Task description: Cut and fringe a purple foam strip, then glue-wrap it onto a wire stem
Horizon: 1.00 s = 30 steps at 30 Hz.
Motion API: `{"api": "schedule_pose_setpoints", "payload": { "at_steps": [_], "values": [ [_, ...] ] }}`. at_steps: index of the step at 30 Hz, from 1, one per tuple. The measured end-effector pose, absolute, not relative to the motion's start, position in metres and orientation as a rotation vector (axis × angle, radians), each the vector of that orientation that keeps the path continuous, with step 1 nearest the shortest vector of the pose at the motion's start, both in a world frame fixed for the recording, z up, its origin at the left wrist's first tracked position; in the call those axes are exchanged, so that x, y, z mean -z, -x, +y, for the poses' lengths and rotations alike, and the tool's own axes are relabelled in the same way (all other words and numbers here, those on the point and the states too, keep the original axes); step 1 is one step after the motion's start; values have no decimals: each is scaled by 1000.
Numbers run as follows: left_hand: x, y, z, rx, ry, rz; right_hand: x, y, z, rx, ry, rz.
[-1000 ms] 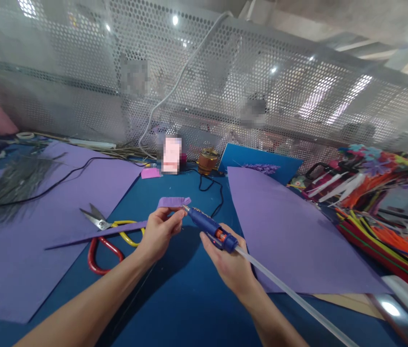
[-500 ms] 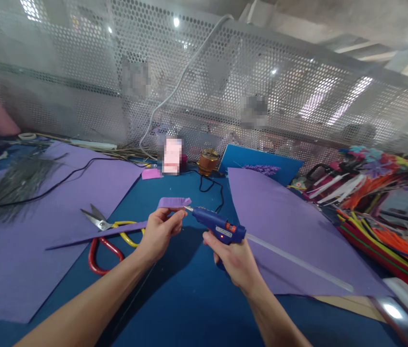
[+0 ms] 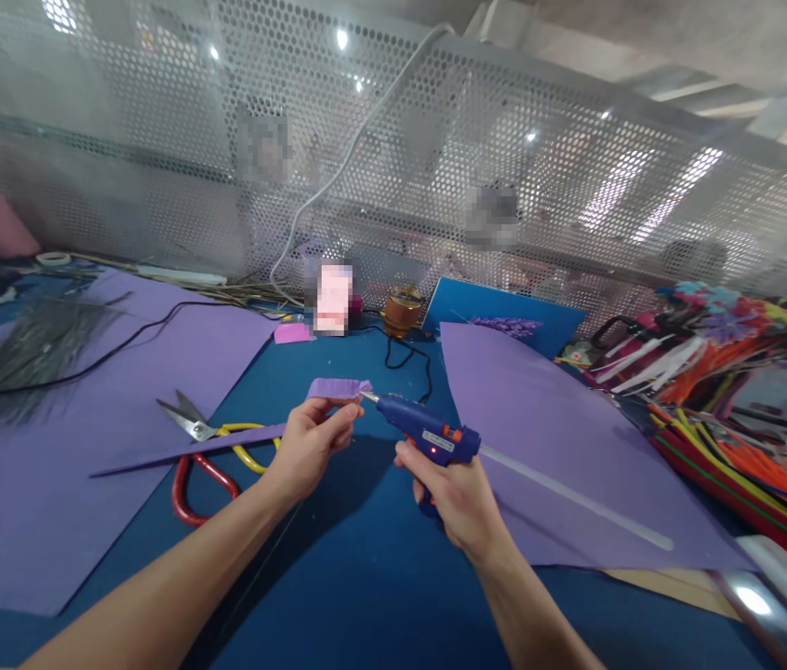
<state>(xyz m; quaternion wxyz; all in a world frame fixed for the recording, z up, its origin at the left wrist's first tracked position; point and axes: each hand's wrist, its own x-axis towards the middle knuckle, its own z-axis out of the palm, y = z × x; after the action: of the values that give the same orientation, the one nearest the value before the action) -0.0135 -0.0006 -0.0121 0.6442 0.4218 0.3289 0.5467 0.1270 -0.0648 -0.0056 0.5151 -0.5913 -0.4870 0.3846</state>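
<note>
Between its fingertips my left hand (image 3: 310, 448) pinches a purple paper strip (image 3: 334, 389), whose long tail runs left over the scissors. My right hand (image 3: 456, 489) is wrapped round a blue glue gun (image 3: 428, 432) with a red light on its side. The nozzle is at the right end of the strip, close to my left fingertips; whether it touches is too small to tell. A clear glue stick (image 3: 581, 498) sticks out of the gun's back. Scissors (image 3: 206, 484) with one red and one yellow handle lie open on the blue table (image 3: 358, 577), left of my left hand.
Purple sheets lie at the left (image 3: 23, 530) and right (image 3: 575, 437). A black cord (image 3: 135, 335) crosses the left sheet beside grey bristly strands (image 3: 23, 349). Behind stand an amber jar (image 3: 402, 313), a blue picture board (image 3: 547, 321) and a perforated screen (image 3: 191, 195). Colourful stems (image 3: 756, 456) fill the right.
The glue gun in my right hand has shifted slightly right, and its nozzle points a little more steeply up. My left hand and the strip have barely moved.
</note>
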Motion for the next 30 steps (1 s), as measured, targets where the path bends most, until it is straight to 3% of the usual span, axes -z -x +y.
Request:
{"api": "schedule_pose_setpoints", "payload": {
  "at_steps": [7,10,16,22,30],
  "values": [
    [15,14,1,-1236,-953,731,10,-125,-67,-464,1375,-1352],
    [15,14,2,-1211,-937,720,12,-126,-66,-594,1323,-1294],
    [16,18,10,-1229,-761,737,1,-133,-40,-1224,944,-905],
    [17,20,17,-1261,-697,703,-8,-141,23,-1171,1227,-799],
    [7,15,8,-1257,-806,648,30,-107,72,-991,1569,-1001]
  ]
}}
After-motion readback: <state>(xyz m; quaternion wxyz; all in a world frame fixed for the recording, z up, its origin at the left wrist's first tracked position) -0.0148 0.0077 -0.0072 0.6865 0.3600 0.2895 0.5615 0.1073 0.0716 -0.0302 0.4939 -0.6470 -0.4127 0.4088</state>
